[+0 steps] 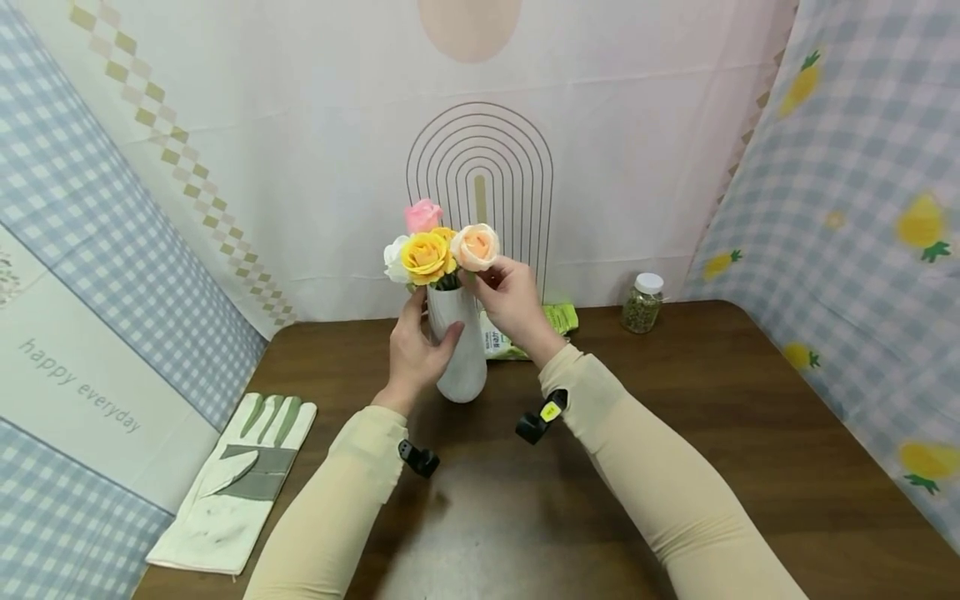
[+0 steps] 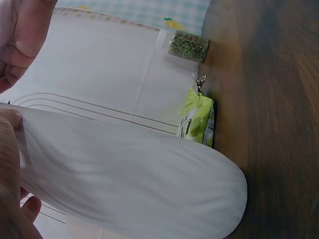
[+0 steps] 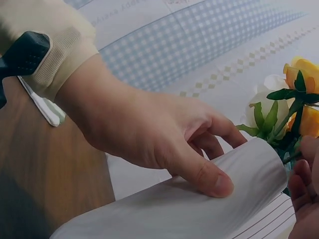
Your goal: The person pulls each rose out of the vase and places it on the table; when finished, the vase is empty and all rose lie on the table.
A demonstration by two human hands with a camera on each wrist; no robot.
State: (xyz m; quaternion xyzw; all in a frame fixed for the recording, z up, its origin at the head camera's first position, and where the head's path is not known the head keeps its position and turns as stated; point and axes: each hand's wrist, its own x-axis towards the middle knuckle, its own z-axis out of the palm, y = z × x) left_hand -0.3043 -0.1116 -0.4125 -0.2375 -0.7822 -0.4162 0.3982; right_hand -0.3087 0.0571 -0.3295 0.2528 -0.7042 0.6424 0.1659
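A tall white vase [image 1: 462, 358] stands on the brown table with artificial roses in its mouth. My left hand [image 1: 417, 354] grips the vase's upper part, thumb across the front and fingers round the left side; the right wrist view shows this thumb [image 3: 214, 183] pressed to its wall. At the rim, my right hand [image 1: 517, 304] pinches the stem of a peach rose [image 1: 476, 247] just below its bloom. Beside it are yellow roses [image 1: 427, 257], a white rose [image 1: 395, 260] and a pink rose [image 1: 423, 216]. The lower stems are hidden inside the vase.
A green and white packet [image 1: 561, 317] lies behind the vase, partly covered by my right hand. A white-capped jar of dried green bits [image 1: 642, 304] stands at the back right. White and grey work gloves [image 1: 247, 475] lie at the table's left edge. Cloth walls enclose the table.
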